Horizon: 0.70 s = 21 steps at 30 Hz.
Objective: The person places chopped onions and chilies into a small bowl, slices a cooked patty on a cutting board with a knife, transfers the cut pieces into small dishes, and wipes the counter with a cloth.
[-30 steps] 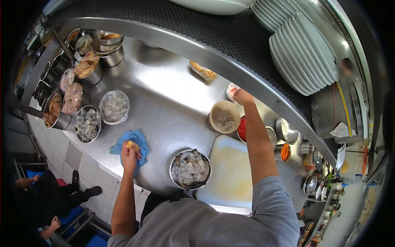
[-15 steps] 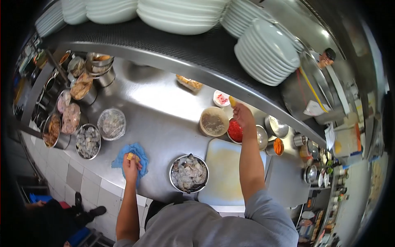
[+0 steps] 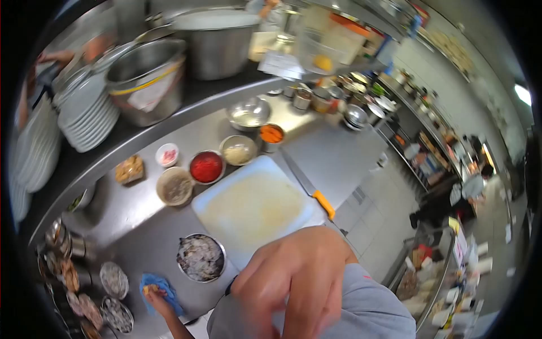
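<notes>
My left hand (image 3: 160,298) holds a small yellowish piece (image 3: 151,289) over a crumpled blue cloth (image 3: 170,286) at the lower left. Close to the camera, my right hand (image 3: 296,277) is raised with its fingers bent downward; its fingertips are blurred, and anything in them is hidden. Behind it lies a white cutting board (image 3: 254,200). Between my hands stands a metal bowl of peeled shrimp (image 3: 201,257). A knife with an orange handle (image 3: 323,204) rests along the board's right side.
Beyond the board stand a bowl of red food (image 3: 206,167), a beige tub (image 3: 174,186), a bowl of pale bits (image 3: 238,150) and a pot of orange slices (image 3: 271,134). A raised shelf holds plates (image 3: 90,121) and pots (image 3: 214,45). Another person (image 3: 446,203) is at right.
The view has swung right. My right hand has come back from the small white bowl to close before the camera. My left hand stays at the blue cloth with the yellowish piece.
</notes>
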### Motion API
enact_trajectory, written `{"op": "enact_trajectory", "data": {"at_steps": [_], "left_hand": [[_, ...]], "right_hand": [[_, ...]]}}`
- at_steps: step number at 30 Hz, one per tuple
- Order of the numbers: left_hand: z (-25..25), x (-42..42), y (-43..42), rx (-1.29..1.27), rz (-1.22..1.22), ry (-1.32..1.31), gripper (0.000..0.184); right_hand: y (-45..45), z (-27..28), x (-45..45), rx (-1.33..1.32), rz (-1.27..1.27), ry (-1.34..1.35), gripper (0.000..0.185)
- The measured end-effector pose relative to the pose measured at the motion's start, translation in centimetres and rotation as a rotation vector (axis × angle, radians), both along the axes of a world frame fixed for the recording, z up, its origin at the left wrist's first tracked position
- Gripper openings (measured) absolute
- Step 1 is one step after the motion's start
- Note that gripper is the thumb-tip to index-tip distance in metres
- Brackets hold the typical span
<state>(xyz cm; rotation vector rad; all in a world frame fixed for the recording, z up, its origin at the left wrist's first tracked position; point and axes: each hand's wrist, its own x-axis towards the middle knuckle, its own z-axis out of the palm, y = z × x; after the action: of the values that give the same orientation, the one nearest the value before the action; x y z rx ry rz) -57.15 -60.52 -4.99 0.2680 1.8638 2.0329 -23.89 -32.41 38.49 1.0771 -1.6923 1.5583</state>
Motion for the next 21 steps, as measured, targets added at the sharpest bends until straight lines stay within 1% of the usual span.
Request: {"op": "enact_trajectory", "data": {"at_steps": [1,3,4,7,8,11,14,17,21], "left_hand": [[-0.4,-0.3,-0.1,-0.011,0.008,-0.013,0.018],[-1.2,-0.9,-0.2,-0.035,0.032,-0.039,0.019],[-0.8,-0.7,0.0,-0.037,0.056,-0.072,0.019],[0.9,0.6,1.0,-0.042,0.155,-0.049,0.021],[-1.0,-0.5,0.2,-0.041,0.094,-0.025,0.025],[-0.6,1.2,0.3,-0.029,0.066,-0.026,0.027],[2.5,6.1,2.0,-0.052,0.127,0.009,0.028],[2.1,8.6,1.9,-0.048,0.140,0.009,0.027],[5.3,13.9,2.6,0.111,0.126,-0.028,0.025]], "right_hand": [[-0.6,-0.2,0.0,0.033,0.025,0.115,0.019],[-1.9,-0.2,1.4,-0.002,0.064,0.206,0.021],[-2.8,-0.1,2.3,-0.076,0.081,0.187,0.021],[-4.9,0.0,4.6,-0.297,0.141,0.187,0.022],[-4.7,0.2,5.3,-0.271,0.160,0.189,0.022],[-4.9,0.4,8.3,-0.254,0.167,0.231,0.018],[-5.6,0.8,11.7,-0.307,0.104,0.318,0.013],[-5.7,1.3,15.7,-0.276,0.031,0.357,0.009],[-6.3,1.0,19.8,-0.243,-0.059,0.439,0.009]]}}
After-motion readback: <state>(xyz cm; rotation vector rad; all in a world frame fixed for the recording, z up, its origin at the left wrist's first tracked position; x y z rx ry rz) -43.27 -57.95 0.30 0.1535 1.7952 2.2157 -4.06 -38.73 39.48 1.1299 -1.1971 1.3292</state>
